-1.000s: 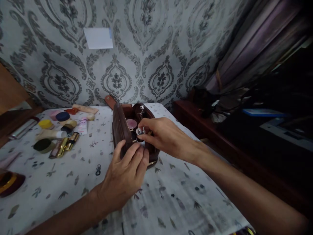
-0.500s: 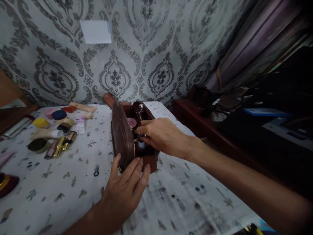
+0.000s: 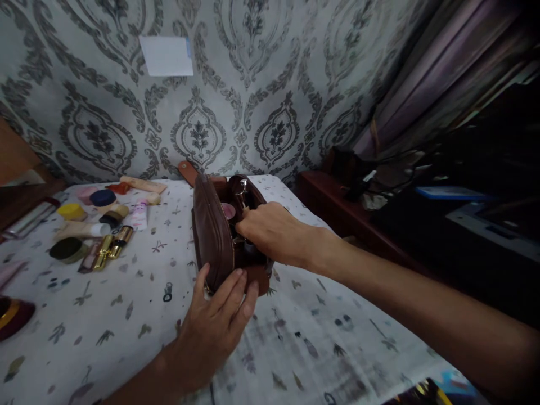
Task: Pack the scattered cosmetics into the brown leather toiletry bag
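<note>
A brown leather makeup bag (image 3: pixel 213 228) stands unzipped on the printed cloth, its flap strap (image 3: pixel 188 172) sticking out at the far end. My left hand (image 3: pixel 221 323) has its fingers stretched out and resting against the bag's near end. Inside the bag's mouth is my right hand (image 3: pixel 268 230), fingers curled and their tips hidden; whatever they hold cannot be made out. Beyond its knuckles a bottle with a shiny metallic top (image 3: pixel 243 187) stands in the bag. A round pink item (image 3: pixel 228 211) shows along the left inner side. The bag's floor is dark.
Several cosmetics lie at the left, among them gold lipstick tubes (image 3: pixel 103 253), a navy-lidded jar (image 3: pixel 103 198), a yellow-lidded jar (image 3: pixel 71 211) and a pink-white tube (image 3: pixel 139 214). A dark red ledge (image 3: pixel 324 197) runs along the right. The patterned wall rises behind.
My right hand has sunk slightly into the bag and its fingers have curled, so the dark shiny thing beneath it shows less. My left hand stays against the bag.
</note>
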Motion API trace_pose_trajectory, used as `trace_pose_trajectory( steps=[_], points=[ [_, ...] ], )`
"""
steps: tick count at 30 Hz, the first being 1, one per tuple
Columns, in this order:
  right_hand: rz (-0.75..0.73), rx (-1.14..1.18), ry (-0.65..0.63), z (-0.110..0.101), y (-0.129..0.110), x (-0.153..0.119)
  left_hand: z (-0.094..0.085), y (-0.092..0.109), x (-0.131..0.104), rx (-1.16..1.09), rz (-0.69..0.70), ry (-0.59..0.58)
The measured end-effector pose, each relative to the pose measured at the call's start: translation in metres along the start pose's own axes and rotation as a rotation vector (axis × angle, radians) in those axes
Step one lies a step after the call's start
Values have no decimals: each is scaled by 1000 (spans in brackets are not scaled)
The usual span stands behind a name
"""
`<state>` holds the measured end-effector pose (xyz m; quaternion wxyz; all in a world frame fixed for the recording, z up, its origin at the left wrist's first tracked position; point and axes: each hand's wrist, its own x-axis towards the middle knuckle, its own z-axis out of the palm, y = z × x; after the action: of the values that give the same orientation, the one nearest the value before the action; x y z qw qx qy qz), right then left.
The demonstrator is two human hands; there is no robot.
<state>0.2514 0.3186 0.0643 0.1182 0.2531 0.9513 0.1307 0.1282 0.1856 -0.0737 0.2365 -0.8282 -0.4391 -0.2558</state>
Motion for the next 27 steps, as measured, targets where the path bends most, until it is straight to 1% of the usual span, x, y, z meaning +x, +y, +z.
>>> trace_pose_trajectory(
  steps=[3,8,11,14,17,20,21,22,23,24,25,27],
  points=[
    [8,-8,-8,-2,-3,1,1,0,-2,7,4,-21],
    [23,-2,-71,-7,0,1,0,0,0,31,8,31],
    [30,24,-14,-10,5,-1,0,1,0,34,7,41],
    [56,40,25,-12,11,-5,-3,-1,2,-11,-9,28],
    [108,25,16,-12,15,-9,-16,-12,17,-129,-56,37],
    [128,6,21,-10,14,-11,-37,-37,52,-194,-86,36],
    [128,-3,22,-10,14,-12,-43,-48,67,-173,-112,5],
    [128,-14,22,-10,13,-12,-48,-59,83,-128,-146,-62],
    [129,-25,17,-10,12,-12,-52,-70,100,-70,-165,-163],
    [131,-32,10,-10,11,-12,-53,-80,116,-13,-168,-288],
    [136,-35,3,-11,11,-12,-53,-89,131,18,-153,-443],
    [141,-25,2,-12,10,-12,-45,-104,156,37,-82,-731]
  ],
)
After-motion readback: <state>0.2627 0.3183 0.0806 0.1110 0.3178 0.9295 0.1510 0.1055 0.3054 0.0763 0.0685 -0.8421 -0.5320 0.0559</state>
